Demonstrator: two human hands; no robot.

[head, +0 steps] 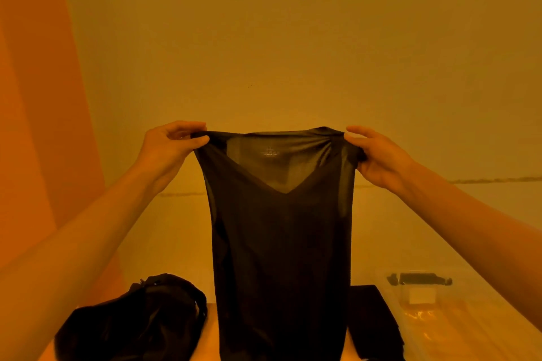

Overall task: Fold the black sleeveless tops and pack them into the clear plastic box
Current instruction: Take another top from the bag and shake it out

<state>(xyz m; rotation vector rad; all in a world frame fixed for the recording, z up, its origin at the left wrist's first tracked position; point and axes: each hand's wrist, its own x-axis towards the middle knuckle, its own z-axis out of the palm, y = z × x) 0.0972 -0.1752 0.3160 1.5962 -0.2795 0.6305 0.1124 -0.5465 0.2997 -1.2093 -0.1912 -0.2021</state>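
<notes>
Wall (293,37) — one top (281,243) aloft (two hands (171,145) (379,159)), one box (475,328)

The left forearm (88,237) runs up from the lower left corner of the frame and the right forearm (469,222) runs in from the right edge. Both are bare along their full visible length, wrists included. The left hand (173,146), left of centre, and the right hand (378,161), right of centre, are likewise bare.
</notes>
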